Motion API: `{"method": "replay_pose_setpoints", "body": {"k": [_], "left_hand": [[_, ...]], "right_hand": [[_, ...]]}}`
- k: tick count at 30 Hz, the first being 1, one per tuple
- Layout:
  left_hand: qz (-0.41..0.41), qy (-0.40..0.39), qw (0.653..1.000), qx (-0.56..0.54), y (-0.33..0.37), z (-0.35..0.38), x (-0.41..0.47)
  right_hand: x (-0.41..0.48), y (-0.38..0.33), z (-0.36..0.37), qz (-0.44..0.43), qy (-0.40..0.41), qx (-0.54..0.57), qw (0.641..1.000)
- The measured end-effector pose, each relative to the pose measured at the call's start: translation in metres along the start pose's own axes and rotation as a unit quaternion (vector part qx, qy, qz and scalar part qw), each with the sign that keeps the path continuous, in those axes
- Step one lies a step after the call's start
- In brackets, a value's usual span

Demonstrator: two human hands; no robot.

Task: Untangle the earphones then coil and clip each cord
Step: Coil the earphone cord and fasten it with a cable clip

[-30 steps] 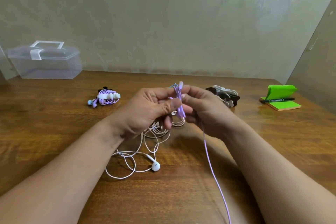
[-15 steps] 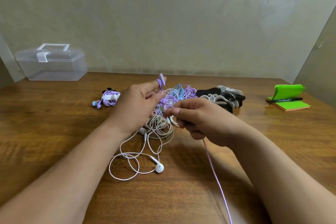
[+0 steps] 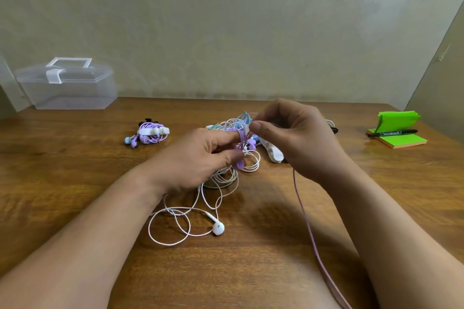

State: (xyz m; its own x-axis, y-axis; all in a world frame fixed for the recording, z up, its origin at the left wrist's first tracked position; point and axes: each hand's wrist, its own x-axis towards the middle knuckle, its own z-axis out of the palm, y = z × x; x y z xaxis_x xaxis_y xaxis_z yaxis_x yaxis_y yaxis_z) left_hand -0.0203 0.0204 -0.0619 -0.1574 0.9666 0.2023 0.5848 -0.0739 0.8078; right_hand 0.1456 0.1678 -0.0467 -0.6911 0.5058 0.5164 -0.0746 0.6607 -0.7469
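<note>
A: State progress

B: One purple set [image 3: 150, 133] lies coiled and clipped, well left of your left hand [image 3: 198, 158]. The rest is open work: a tangle [image 3: 236, 125] of white, blue and purple cords sits just beyond both hands, and a white cord [image 3: 173, 228] with its bud [image 3: 218, 228] lies loose below your left wrist

A: Hand state?

B: Your left hand is closed, thumb and forefinger pinching a small purple coil [image 3: 241, 150]. Your right hand [image 3: 296, 138] pinches the same cord near its white end; the purple tail [image 3: 311, 233] hangs from under that hand toward you. Judged step: coiling, clip not yet on

A: Materials?

B: Cords are thin, smooth, limp; expect the loops to spring apart if you loosen the pinch. A white clip [image 3: 272, 152] lies under your right hand, looks rigid and notched. The table [image 3: 75, 183] is glossy wood
</note>
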Motion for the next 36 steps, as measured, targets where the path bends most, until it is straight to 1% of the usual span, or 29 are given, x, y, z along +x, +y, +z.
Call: {"method": "replay_pose_setpoints", "body": {"k": [3,6,9,11,13,17,21,23,25,26,28,29,32,34,36], "left_hand": [[0.002,-0.005,1.0,0.017,0.002,0.002,-0.002],[0.015,-0.026,1.0,0.003,0.005,0.004,-0.003],[0.026,-0.041,0.997,-0.061,0.004,0.002,-0.002],[0.021,-0.034,0.994,-0.105,0.005,0.0,-0.003],[0.025,-0.016,0.99,-0.136,0.007,-0.001,-0.003],[0.026,0.063,0.979,-0.194,0.002,0.0,0.004],[0.017,0.152,0.977,-0.149,-0.007,-0.003,0.009],[0.018,0.172,0.979,-0.109,-0.009,-0.004,0.009],[0.02,0.155,0.987,-0.043,-0.012,-0.004,0.007],[0.02,0.137,0.99,0.011,-0.014,-0.004,0.006],[0.021,0.091,0.988,0.125,-0.014,-0.004,0.005],[0.018,0.072,0.984,0.16,-0.012,-0.004,0.004],[0.013,0.038,0.984,0.175,-0.003,-0.004,0.002],[0.004,0.009,0.988,0.155,0.003,-0.003,-0.001],[0.001,-0.027,0.994,0.109,0.009,-0.002,-0.004]], "right_hand": [[0.0,0.0,0.001,-0.012,-0.01,0.004,1.0],[0.004,0.002,0.001,0.005,-0.007,0.023,1.0],[0.008,0.01,-0.001,0.066,-0.019,0.096,0.993],[0.01,0.017,0.001,0.114,-0.047,0.169,0.978],[0.009,0.025,0.006,0.142,-0.078,0.2,0.966],[0.0,0.023,0.024,0.168,-0.129,0.161,0.964],[-0.003,0.012,0.036,0.147,-0.172,0.069,0.972],[-0.004,0.008,0.034,0.153,-0.197,0.032,0.968],[-0.005,0.002,0.028,0.133,-0.205,-0.019,0.969],[-0.005,0.0,0.023,0.112,-0.199,-0.064,0.971],[-0.005,-0.003,0.011,0.067,-0.176,-0.142,0.972],[-0.004,-0.003,0.005,0.056,-0.159,-0.145,0.975],[-0.002,-0.005,-0.007,0.036,-0.112,-0.069,0.991],[-0.001,-0.006,-0.008,0.013,-0.096,-0.038,0.995],[0.0,-0.007,-0.008,0.006,-0.092,0.007,0.996]]}}
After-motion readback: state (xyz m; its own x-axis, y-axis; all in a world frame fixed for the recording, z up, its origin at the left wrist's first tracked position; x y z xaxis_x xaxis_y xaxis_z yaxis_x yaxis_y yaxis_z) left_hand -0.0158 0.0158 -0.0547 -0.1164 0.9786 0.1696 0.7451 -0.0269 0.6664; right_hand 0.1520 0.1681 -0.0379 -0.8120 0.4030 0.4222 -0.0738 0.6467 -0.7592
